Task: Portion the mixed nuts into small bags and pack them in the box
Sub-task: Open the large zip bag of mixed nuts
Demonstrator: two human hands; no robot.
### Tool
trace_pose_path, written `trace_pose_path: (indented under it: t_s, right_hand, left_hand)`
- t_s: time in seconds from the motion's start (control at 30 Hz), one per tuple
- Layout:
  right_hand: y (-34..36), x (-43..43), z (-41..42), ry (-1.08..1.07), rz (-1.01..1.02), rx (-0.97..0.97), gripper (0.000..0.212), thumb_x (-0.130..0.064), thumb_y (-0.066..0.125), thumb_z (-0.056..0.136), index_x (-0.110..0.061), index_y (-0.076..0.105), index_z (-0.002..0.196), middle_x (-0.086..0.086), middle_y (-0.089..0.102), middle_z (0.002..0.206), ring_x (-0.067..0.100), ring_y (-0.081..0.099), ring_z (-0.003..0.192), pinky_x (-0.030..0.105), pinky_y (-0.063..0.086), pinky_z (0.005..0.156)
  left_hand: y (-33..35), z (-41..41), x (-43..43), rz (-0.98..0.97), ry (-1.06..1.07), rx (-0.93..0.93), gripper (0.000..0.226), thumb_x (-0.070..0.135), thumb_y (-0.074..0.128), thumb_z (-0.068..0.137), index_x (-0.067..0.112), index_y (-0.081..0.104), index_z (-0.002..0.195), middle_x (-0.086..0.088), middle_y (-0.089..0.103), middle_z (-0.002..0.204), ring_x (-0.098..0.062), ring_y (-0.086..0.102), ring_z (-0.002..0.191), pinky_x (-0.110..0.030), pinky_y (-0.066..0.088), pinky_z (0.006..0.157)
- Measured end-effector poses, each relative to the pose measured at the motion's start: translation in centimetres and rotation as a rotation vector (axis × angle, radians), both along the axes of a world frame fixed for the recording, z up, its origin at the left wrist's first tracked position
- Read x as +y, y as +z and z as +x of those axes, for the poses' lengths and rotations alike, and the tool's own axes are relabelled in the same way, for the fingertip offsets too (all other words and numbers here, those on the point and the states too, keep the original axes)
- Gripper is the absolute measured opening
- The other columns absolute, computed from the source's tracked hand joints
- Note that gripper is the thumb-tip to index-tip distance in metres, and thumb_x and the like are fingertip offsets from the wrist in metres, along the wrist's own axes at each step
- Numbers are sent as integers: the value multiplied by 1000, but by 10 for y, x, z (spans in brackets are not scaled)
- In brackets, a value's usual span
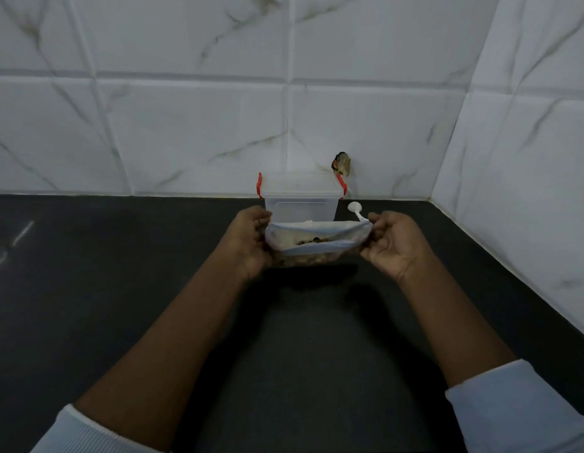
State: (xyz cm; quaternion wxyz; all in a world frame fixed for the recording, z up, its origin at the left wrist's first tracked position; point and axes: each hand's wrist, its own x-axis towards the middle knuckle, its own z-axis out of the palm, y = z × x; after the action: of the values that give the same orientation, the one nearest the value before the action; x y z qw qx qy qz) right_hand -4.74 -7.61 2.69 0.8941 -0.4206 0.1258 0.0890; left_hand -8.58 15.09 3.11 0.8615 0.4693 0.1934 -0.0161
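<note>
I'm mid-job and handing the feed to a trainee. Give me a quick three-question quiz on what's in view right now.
1. True or false: the left hand and the right hand each grip one end of the bag of nuts, with its mouth open.
2. Multiple choice: the white spoon lies A) inside the bag, B) on the counter just right of the box, C) in the left hand.
3. Fill in: the box's latches are coloured ___.
Key: 1 true; 2 B; 3 red.
</note>
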Motion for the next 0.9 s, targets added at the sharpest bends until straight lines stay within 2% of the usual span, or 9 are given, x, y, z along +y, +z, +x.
trace_pose_path:
  t_s: [0.07, 0.13, 0.23, 0.4, 0.47, 0.6, 0.7, 0.8, 0.9]
  right_hand:
    - [-3, -2, 3, 84, -284, -37, 14, -11, 53, 95, -6, 66, 99, 11, 67, 93, 23, 65, 85, 39, 54, 67]
    - [-4, -3, 4, 149, -568, -72, 15, -18, 60, 98, -8, 70, 101, 9, 68, 97, 20, 64, 85, 34, 54, 67]
    - [-5, -7, 8, 182, -767, -98, 18, -18, 63, 98, -7, 71, 110, 13, 66, 107, 23, 63, 92, 34, 55, 73]
    - [-8, -7, 16, 228, -842, -73, 18, -21, 62, 98, -9, 65, 111, 13, 58, 108, 22, 54, 88, 35, 52, 70]
    - [-10, -5, 17, 212, -858, -49, 23, -24, 60, 99, -10, 63, 117, 12, 56, 107, 21, 53, 88, 34, 51, 71]
    - [-9, -2, 15, 164, -862, -54, 26, -33, 59, 101, -13, 63, 118, 10, 56, 104, 21, 52, 88, 34, 48, 72]
    - [-5, -5, 12, 209, -901, -185, 37, -48, 62, 99, -15, 65, 113, 7, 56, 93, 21, 51, 83, 35, 45, 71]
    - [-3, -12, 8, 274, -939, -338, 23, -35, 68, 96, -16, 65, 108, 8, 61, 98, 20, 54, 82, 33, 48, 67]
    - [-6, -9, 7, 201, -1093, -446, 9, -20, 67, 96, -16, 68, 104, 6, 68, 103, 18, 61, 84, 31, 50, 65]
  left_hand:
    - [-2, 1, -2, 244, -39, -1, 15, 20, 61, 96, 6, 67, 98, -13, 67, 102, -26, 66, 84, -33, 57, 58]
    - [-5, 3, -1, 385, -67, 8, 16, 19, 64, 97, 4, 67, 101, -17, 65, 116, -30, 67, 95, -40, 59, 66]
    - [-6, 8, 1, 580, -99, 24, 20, 22, 66, 96, 4, 66, 105, -20, 64, 120, -34, 67, 103, -50, 62, 84]
    - [-3, 11, -2, 841, -170, 31, 24, 21, 60, 98, 3, 62, 113, -15, 60, 105, -29, 62, 96, -50, 58, 95]
    - [-4, 14, -3, 956, -197, 31, 29, 27, 56, 100, 3, 61, 116, -13, 60, 102, -27, 61, 93, -46, 57, 92]
    - [-6, 22, -3, 1134, -197, -19, 38, 37, 52, 104, 2, 65, 112, -14, 64, 106, -23, 62, 87, -33, 51, 65]
    - [-10, 23, 1, 1176, -126, -144, 45, 48, 56, 100, 4, 68, 103, -12, 67, 103, -22, 63, 88, -38, 52, 78]
    - [-12, 18, 5, 1053, -235, -291, 37, 42, 71, 92, 15, 63, 116, -5, 64, 107, -20, 62, 96, -35, 52, 79]
    - [-19, 20, 7, 1193, -231, -405, 20, 28, 78, 88, 20, 73, 105, 3, 69, 100, -12, 63, 88, -29, 50, 75]
